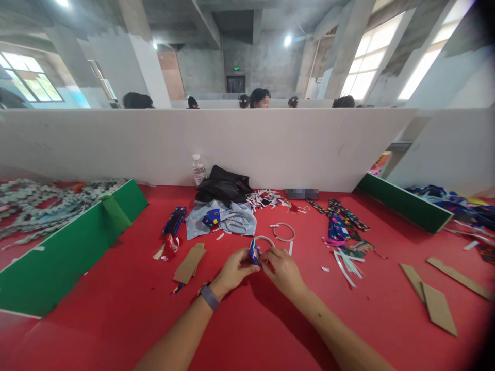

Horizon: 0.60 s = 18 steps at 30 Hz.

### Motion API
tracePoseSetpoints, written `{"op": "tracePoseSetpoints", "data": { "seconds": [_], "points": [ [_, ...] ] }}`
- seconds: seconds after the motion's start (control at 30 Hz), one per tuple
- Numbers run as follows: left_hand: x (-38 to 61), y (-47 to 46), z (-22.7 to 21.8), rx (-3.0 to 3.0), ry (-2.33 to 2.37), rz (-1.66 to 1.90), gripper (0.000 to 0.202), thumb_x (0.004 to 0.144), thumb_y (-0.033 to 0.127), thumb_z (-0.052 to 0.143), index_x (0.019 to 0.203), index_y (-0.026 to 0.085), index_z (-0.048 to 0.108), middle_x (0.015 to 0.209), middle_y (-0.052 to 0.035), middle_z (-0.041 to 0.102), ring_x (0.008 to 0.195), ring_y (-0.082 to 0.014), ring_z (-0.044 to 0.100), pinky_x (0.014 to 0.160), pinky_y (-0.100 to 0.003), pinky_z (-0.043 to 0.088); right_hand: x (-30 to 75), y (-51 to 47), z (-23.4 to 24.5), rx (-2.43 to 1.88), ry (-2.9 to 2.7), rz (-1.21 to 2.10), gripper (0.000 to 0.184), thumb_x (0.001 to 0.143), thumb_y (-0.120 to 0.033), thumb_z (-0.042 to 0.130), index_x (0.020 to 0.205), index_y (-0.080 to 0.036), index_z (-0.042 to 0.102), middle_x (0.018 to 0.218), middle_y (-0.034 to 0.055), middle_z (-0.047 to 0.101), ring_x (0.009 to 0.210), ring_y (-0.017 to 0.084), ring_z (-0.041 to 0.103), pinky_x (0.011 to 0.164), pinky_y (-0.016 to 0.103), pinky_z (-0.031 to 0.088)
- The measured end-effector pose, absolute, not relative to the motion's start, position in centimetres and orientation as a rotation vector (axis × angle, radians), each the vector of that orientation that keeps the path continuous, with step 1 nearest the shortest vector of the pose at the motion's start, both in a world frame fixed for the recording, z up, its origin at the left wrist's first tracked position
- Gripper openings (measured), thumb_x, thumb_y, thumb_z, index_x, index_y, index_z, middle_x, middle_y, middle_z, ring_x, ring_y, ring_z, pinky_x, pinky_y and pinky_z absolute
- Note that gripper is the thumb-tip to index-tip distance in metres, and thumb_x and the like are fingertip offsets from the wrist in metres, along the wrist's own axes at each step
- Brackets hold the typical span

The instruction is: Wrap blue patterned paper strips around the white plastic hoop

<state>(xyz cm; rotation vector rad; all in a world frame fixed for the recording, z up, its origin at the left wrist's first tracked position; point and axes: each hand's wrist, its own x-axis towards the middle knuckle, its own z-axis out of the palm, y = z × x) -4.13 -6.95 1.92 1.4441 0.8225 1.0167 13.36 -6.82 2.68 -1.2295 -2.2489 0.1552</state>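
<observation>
Resting just above the red table (pixel 116 309), near its middle, a white hoop (pixel 266 238) lies about flat, its arc bowing away from the person and its wider span running left to right. Blue patterned fabric (pixel 254 253) wraps its near-left part. The left hand (pixel 234 270) and right hand (pixel 284 268) both pinch it, fingertips closed on it. A second hoop (pixel 284 232) lies just beyond. The water bottle (pixel 198 169) has a label too small to read.
</observation>
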Motion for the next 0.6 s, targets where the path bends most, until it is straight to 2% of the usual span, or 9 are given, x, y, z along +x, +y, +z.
{"op": "tracePoseSetpoints", "data": {
  "seconds": [0.6],
  "points": [
    [-4.19, -6.78, 1.53, 1.442, 0.858, 0.986, 0.031, 0.071, 0.023, 0.068, 0.099, 0.013, 0.06, 0.101, -0.0083, 0.067, 0.096, -0.022, 0.06, 0.086, -0.033, 0.044, 13.29, -6.96, 2.64, -1.213, -2.222, 0.286, 0.009, 0.082, -0.017, 0.054, 0.082, -0.019, 0.063, 0.083, 0.004, 0.063, 0.076, 0.017, 0.058, 0.072, 0.029, 0.038]
  ]
}}
